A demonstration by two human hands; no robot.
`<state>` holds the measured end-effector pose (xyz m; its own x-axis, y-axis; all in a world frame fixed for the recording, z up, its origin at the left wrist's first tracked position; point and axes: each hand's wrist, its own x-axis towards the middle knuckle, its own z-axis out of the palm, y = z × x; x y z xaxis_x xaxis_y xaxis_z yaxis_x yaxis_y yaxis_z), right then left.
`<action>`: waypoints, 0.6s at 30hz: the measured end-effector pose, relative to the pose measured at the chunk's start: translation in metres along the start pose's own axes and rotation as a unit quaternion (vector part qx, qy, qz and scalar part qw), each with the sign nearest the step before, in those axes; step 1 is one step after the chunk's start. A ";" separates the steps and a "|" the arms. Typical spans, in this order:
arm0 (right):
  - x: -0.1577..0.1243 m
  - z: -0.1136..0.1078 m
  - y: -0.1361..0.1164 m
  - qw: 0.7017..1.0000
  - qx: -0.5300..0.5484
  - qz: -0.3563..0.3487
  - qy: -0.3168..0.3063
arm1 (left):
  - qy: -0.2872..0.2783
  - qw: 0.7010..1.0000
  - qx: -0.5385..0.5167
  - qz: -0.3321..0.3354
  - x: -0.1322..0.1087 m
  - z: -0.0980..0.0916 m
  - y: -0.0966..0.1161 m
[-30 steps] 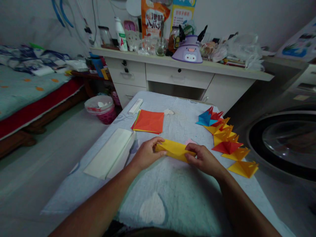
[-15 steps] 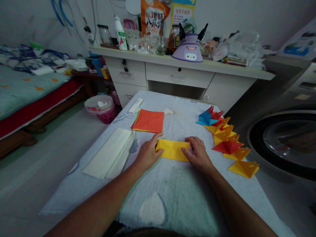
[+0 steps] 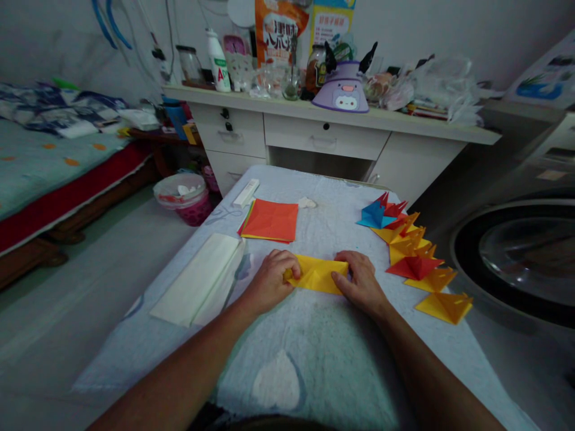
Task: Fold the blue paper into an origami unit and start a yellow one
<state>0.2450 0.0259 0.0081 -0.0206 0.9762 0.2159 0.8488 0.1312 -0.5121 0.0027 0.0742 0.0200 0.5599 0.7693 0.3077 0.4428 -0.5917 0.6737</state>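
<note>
A yellow sheet of origami paper (image 3: 318, 276), folded into a rectangle with creases across it, lies low over the cloth between both hands. My left hand (image 3: 275, 278) pinches its left end, the fingers curled over the edge. At the right end, my right hand (image 3: 358, 276) grips the paper with the thumb on top and the fingers behind. Beyond my left hand sits a stack of square paper (image 3: 272, 220), orange on top. Several folded paper figures in yellow, red and blue stand in a row on the right, among them a red one (image 3: 414, 267).
A pale folded sheet (image 3: 197, 278) and a small white box (image 3: 246, 193) lie on the left of the cloth-covered table (image 3: 269, 335). A crumpled white scrap (image 3: 307, 203) is near the back. Behind stands a white desk (image 3: 327, 134); a front-loading washing machine (image 3: 552, 161) is at right.
My left hand has curled its fingers over the left end of the yellow paper, which now bends up slightly there. My right hand has kept its hold almost in place.
</note>
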 end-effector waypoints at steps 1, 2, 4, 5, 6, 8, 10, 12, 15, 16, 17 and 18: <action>0.000 -0.001 0.000 1.000 0.006 0.004 -0.003 | 0.004 1.000 -0.007 0.002 -0.001 0.000 0.000; -0.001 -0.001 -0.001 1.000 0.011 0.008 -0.005 | 0.008 1.000 -0.012 0.001 -0.002 -0.001 0.000; -0.001 -0.003 -0.002 1.000 0.017 0.008 -0.013 | 0.017 1.000 -0.015 -0.011 -0.004 -0.001 0.000; -0.001 -0.004 -0.003 1.000 0.019 0.005 -0.022 | 0.019 0.999 -0.017 -0.019 -0.005 0.000 0.000; -0.001 -0.005 -0.004 0.999 0.021 0.002 -0.032 | 0.017 0.999 -0.020 -0.028 -0.005 0.000 0.000; -0.001 -0.008 -0.005 0.998 0.029 -0.003 -0.047 | 0.008 0.998 -0.035 -0.043 -0.006 0.000 -0.001; 0.000 -0.010 -0.007 0.997 0.052 -0.008 -0.051 | 0.001 0.996 -0.061 -0.058 -0.006 0.000 -0.001; 0.000 -0.011 -0.009 0.995 0.094 -0.020 -0.038 | 0.012 0.993 -0.093 -0.077 -0.005 -0.001 -0.001; 0.000 -0.011 -0.012 0.984 0.174 -0.034 -0.007 | 0.060 0.984 -0.142 -0.095 -0.003 -0.002 0.002; 0.000 -0.011 -0.013 0.979 0.199 -0.031 -0.001 | 0.069 0.980 -0.158 -0.102 -0.002 -0.003 0.002; -0.001 -0.010 -0.014 0.974 0.224 -0.021 0.003 | 0.074 0.975 -0.175 -0.112 -0.002 -0.003 0.003; -0.001 -0.010 -0.015 0.969 0.249 -0.006 0.002 | 0.076 0.971 -0.191 -0.122 -0.001 -0.003 0.004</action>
<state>0.2376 0.0212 0.0238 -0.0256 0.9734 0.2275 0.4893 0.2107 -0.8463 0.0014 0.0714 0.0247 0.3483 0.9194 0.1829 0.2421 -0.2767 0.9299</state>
